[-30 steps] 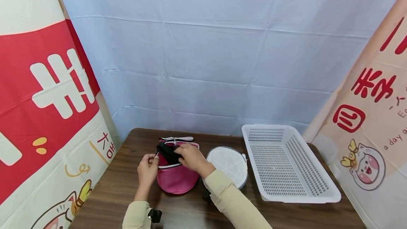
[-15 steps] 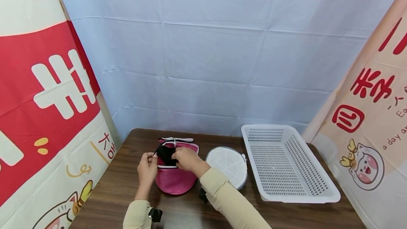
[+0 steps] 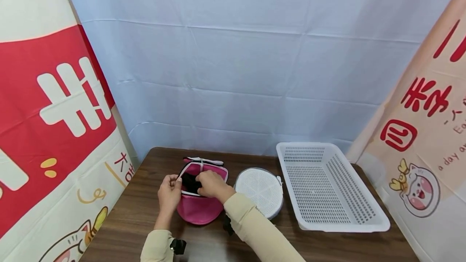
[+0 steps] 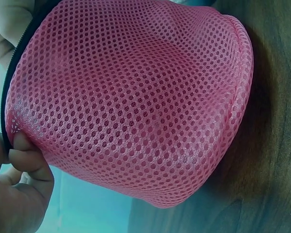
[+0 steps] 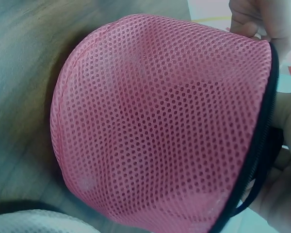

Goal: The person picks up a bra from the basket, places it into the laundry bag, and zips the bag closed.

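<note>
A pink mesh laundry bag (image 3: 200, 209) stands unzipped on the table, its mouth facing up. My left hand (image 3: 169, 193) pinches the rim at the left side of the opening; in the left wrist view thumb and fingers nip the black-zipped edge (image 4: 8, 97). My right hand (image 3: 212, 183) reaches over the near rim with its fingers in the opening, holding a black cloth piece (image 3: 190, 182) that lies mostly inside. In the right wrist view a thin black strap (image 5: 252, 194) loops out beside that hand. The fingertips inside the bag are hidden.
A round white mesh bag (image 3: 259, 189) lies just right of the pink one, partly behind the right forearm. Further right stands a white plastic basket (image 3: 342, 227) with slotted walls. The brown wooden table (image 3: 127, 217) is backed by a pale blue cloth (image 3: 233, 72).
My right hand has moved left and lower into the bag, and the black cloth has sunk deeper inside. My left hand keeps its pinch on the rim.
</note>
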Tool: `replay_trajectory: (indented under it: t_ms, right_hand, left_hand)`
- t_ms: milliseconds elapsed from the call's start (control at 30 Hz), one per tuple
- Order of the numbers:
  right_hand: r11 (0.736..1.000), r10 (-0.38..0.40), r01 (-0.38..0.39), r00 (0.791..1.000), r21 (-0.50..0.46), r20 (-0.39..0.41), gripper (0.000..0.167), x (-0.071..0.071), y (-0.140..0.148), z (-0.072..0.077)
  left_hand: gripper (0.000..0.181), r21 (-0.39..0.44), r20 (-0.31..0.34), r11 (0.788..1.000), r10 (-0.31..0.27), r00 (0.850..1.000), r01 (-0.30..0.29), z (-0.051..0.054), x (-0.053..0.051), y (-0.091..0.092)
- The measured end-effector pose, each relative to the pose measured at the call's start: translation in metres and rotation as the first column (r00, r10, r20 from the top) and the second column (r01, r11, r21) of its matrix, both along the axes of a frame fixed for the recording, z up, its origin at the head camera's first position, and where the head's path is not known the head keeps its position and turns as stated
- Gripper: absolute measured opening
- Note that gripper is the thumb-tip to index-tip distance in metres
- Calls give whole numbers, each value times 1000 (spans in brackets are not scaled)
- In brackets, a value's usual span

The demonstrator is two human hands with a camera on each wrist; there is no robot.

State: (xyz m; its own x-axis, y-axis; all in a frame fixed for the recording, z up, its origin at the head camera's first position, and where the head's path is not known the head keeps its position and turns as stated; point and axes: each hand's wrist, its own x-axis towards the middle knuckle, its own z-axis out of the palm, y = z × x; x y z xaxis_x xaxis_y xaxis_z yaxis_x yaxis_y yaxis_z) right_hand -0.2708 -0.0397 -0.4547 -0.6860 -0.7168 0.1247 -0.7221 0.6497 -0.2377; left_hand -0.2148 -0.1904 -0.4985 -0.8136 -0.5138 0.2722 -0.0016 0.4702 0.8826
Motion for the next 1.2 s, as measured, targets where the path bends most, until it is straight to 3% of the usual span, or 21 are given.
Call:
replay_trajectory:
  t_ms: [300,533,967,1200]
  right_hand:
    - [991,-88,98,991,-96,102,15,0,-5,-8]
    - [989,-103,119,980,-87,171,10,-4,-7,-14]
    - [998,-56,62,979,-23,198,7,-3,-16,-17]
    - [998,22,-4,963,-67,268,12,-4,-12,-6]
  left_hand:
    - [10,7,8,1000,-29,1000,28,2,2,2]
    - [11,-4,12,1000,-31,999,31,0,1,2]
    - [12,-9,11,1000,-30,999,30,2,1,2]
    - [12,12,28,999,-43,999,43,1,3,0]
